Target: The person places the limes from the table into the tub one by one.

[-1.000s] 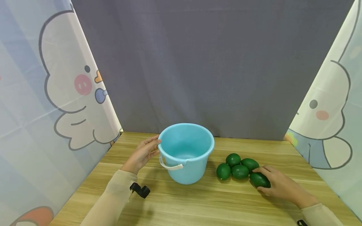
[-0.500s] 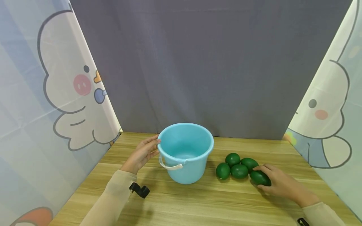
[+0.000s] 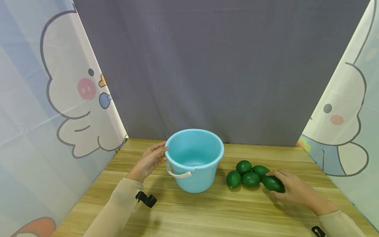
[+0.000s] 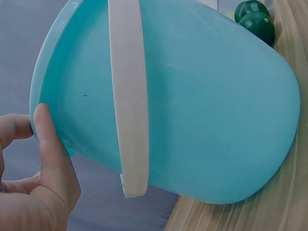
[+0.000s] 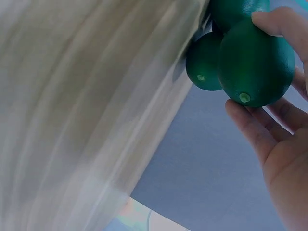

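Observation:
A light blue bucket [image 3: 196, 182] with a white handle [image 3: 180, 175] stands upright on the wooden table. At its left side my left hand [image 3: 149, 161] pinches the rim, the thumb [image 4: 47, 139] lying on the outer wall in the left wrist view. To the bucket's right lies a cluster of several dark green oval fruits, among them one at the left [image 3: 233, 179] and one at the front [image 3: 251, 179]. My right hand [image 3: 293, 189] holds the rightmost green fruit [image 5: 255, 65] between thumb and fingers, close over the table and beside the others.
The wooden table [image 3: 207, 217] reaches back to a grey curtain [image 3: 222, 72]. Cartoon-printed cloths hang at the left [image 3: 35, 131] and right [image 3: 355, 138]. A black wrist mount [image 3: 146, 199] sits on my left sleeve.
My right hand has raised the rightmost green fruit slightly and shifted it a little to the right. The left hand and the bucket stay where they were.

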Demonstrator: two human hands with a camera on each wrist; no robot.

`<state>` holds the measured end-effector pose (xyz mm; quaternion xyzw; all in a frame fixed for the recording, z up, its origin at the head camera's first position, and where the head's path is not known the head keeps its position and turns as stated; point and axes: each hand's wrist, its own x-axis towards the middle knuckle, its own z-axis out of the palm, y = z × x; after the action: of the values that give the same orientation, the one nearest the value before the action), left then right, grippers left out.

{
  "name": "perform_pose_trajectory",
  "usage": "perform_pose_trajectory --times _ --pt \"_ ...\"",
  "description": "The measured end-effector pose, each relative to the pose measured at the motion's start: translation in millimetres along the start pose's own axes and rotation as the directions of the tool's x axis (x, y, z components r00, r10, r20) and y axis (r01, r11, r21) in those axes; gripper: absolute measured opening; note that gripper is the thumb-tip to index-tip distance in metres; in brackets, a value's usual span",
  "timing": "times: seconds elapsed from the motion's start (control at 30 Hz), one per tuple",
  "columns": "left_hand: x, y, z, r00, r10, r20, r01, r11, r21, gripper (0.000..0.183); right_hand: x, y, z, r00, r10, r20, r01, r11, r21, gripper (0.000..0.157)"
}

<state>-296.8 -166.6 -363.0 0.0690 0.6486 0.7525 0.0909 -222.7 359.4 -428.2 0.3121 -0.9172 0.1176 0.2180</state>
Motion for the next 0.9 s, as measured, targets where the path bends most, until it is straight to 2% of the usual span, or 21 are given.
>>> perform_pose_trajectory --times 0.43,0.67,0.9 --pt "-1.4 0.2 -0.6 1.0 0.005 0.004 -0.005 1.0 0.003 0.055 6.1 -4.3 -4.7 0.999 -0.027 -0.038 0.027 1.0 0.008 0.058" --pt "-2.3 0.3 -0.8 1.0 0.006 0.001 -0.006 1.0 0.014 0.055 13.3 -4.2 -8.7 0.993 -0.083 -0.079 0.087 0.995 0.042 0.059" --pt "-2.1 0.7 0.3 1.0 0.007 0.001 -0.007 1.0 0.013 0.055 18.4 -6.8 -12.7 0.987 -0.112 -0.113 0.114 0.993 0.012 0.062"
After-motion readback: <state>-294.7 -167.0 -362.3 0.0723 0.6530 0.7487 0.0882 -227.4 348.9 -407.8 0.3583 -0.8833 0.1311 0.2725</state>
